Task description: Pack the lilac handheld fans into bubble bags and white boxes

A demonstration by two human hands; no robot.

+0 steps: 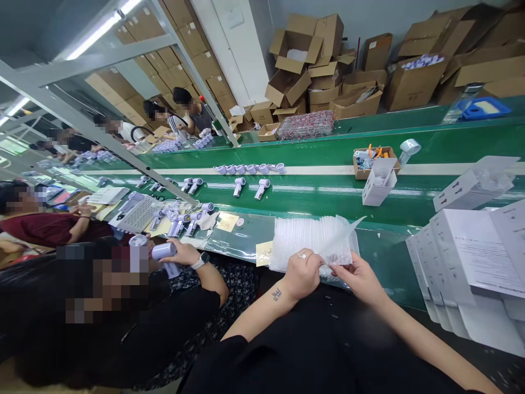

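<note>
A stack of white bubble-wrap bags (309,235) lies at the near edge of the green work surface (381,251), in front of me. At the front right of the stack, my left hand (303,269) has its fingers closed on the edge of a bubble-wrap bag (339,257). My right hand (357,275) pinches the same bag from the right, thumb and fingers on its lower corner. The two hands are close together but apart. One loose flap of the wrap sticks up above them to the right.
White printed boxes (443,257) stand at the right, with an open white box (379,183) beyond the bags. A co-worker at the left holds a purple device (164,251). More devices (262,189) lie along the green belt (311,197).
</note>
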